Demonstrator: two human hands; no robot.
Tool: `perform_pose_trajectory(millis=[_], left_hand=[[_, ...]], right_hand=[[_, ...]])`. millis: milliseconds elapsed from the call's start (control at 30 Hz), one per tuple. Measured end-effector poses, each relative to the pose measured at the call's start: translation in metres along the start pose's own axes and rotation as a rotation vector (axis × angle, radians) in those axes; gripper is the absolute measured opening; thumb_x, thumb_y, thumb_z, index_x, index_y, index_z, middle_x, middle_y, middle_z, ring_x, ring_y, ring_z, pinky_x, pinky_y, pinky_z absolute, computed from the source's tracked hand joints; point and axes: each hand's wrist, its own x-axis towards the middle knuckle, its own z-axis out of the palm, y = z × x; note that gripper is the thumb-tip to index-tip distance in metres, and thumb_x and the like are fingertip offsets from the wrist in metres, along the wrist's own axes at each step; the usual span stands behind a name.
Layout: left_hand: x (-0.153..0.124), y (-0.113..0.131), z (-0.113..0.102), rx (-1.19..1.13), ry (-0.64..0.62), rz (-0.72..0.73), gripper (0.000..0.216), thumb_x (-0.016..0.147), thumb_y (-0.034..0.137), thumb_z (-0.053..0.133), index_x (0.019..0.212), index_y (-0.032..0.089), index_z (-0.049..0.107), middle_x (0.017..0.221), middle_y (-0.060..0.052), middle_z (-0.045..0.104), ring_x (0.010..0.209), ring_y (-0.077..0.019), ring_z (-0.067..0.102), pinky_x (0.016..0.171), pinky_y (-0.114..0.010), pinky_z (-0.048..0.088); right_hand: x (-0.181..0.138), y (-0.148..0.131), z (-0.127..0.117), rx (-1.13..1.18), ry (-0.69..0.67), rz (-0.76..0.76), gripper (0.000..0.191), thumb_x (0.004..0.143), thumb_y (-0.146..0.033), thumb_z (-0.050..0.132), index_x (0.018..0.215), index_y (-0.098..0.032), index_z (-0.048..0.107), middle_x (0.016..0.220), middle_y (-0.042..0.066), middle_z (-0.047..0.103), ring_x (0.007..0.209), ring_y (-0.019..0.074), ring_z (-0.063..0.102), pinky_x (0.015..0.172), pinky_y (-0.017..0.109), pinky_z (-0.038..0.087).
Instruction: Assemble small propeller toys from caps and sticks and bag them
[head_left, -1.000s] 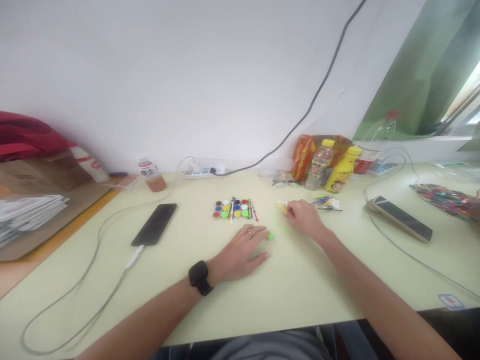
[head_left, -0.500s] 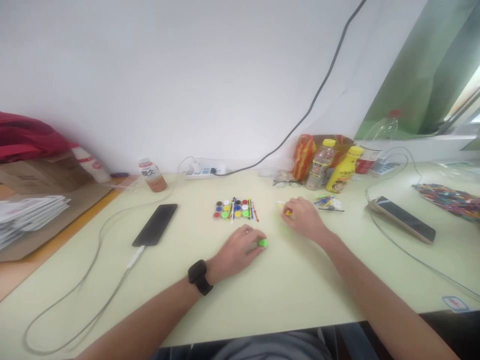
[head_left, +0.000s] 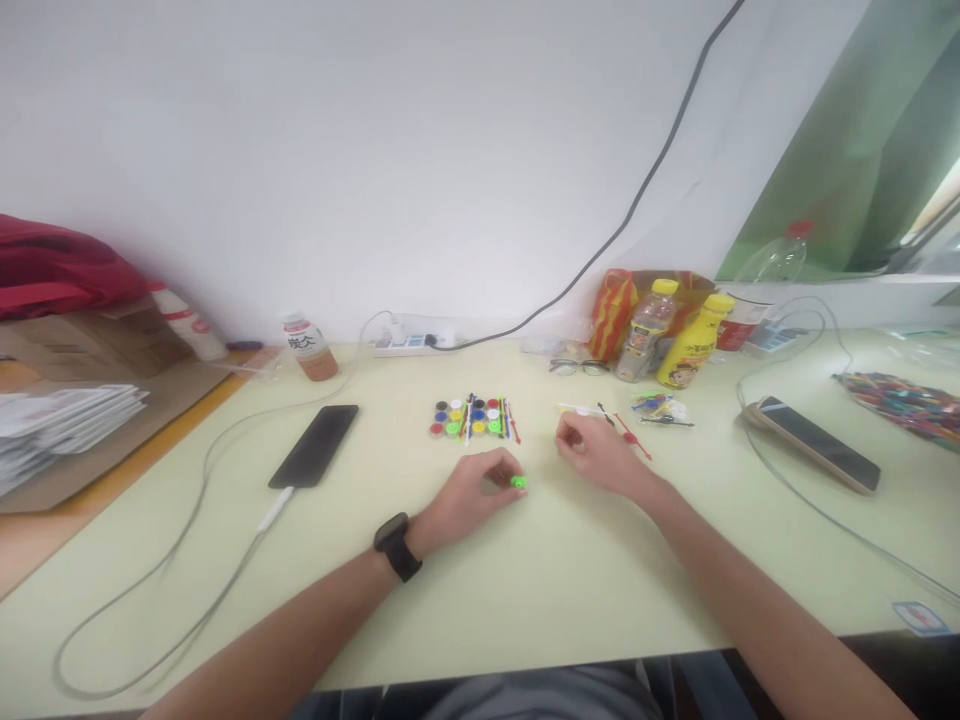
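The left hand (head_left: 469, 492), on the wearer's side of the block of coloured discs (head_left: 478, 415), clamps a green disc (head_left: 518, 483) between thumb and fingertips; that disc sits to the block's near right. The right hand (head_left: 602, 456), right of the block, has thumb and forefinger curled together; whether they grip anything I cannot tell. Just past it, farther right of the block, a red stick (head_left: 632, 438) lies on the tabletop (head_left: 570, 590). Behind the block to the right stand a clear bottle (head_left: 646, 335) and a yellow bottle (head_left: 694, 345), their print too small to read. Behind the block to the left, a brown-drink bottle (head_left: 310, 345) shows two large characters, apparently 炭仌.
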Motion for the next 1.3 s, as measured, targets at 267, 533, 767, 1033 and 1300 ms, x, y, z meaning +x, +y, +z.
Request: perform_pose_trajectory(millis=[267,533,767,1033,1300], left_hand=[[0.005,-0.01,-0.004,-0.263,0.111,-0.156,0.049,0.078,0.04,0.086,0.119,0.017,0.071,0.097,-0.006,0.073,0.089,-0.0201,0.073,0.089,-0.038,0.061],[0.005,-0.009,-0.002,-0.374,0.091,-0.172,0.034,0.076,0.036,0.089,0.094,0.014,0.07,0.098,-0.01,0.08,0.091,-0.0249,0.077,0.09,-0.04,0.063],[0.004,-0.005,-0.003,-0.326,0.095,-0.158,0.034,0.079,0.039,0.086,0.098,0.015,0.07,0.101,-0.011,0.08,0.093,-0.0245,0.078,0.091,-0.039,0.062],[0.003,-0.005,-0.002,-0.28,0.118,-0.157,0.031,0.083,0.04,0.083,0.097,0.015,0.07,0.098,-0.01,0.08,0.09,-0.0229,0.077,0.087,-0.036,0.062],[0.003,-0.005,-0.002,-0.274,0.131,-0.192,0.031,0.078,0.038,0.086,0.088,0.014,0.07,0.085,-0.009,0.078,0.079,-0.0213,0.076,0.076,-0.033,0.061]], right_hand=[[0.001,-0.013,0.006,0.393,0.027,0.046,0.018,0.094,-0.025,0.045,0.102,-0.021,0.061,0.079,-0.001,0.059,0.072,0.0161,0.056,0.066,0.028,0.044],[-0.008,-0.038,0.023,0.484,-0.136,-0.042,0.03,0.086,-0.046,0.071,0.101,-0.021,0.069,0.093,0.001,0.067,0.056,0.0095,0.038,0.051,0.025,0.032],[-0.008,-0.032,0.027,0.505,-0.154,-0.014,0.025,0.091,-0.046,0.064,0.096,-0.021,0.066,0.061,-0.006,0.048,0.05,0.0106,0.037,0.049,0.025,0.026],[-0.008,-0.035,0.027,0.499,-0.141,-0.037,0.023,0.094,-0.043,0.06,0.095,-0.02,0.064,0.074,-0.003,0.061,0.05,0.0095,0.041,0.048,0.024,0.027],[-0.009,-0.04,0.028,0.485,-0.115,-0.053,0.021,0.094,-0.04,0.061,0.09,-0.02,0.064,0.078,-0.001,0.065,0.051,0.0093,0.041,0.049,0.025,0.029]])
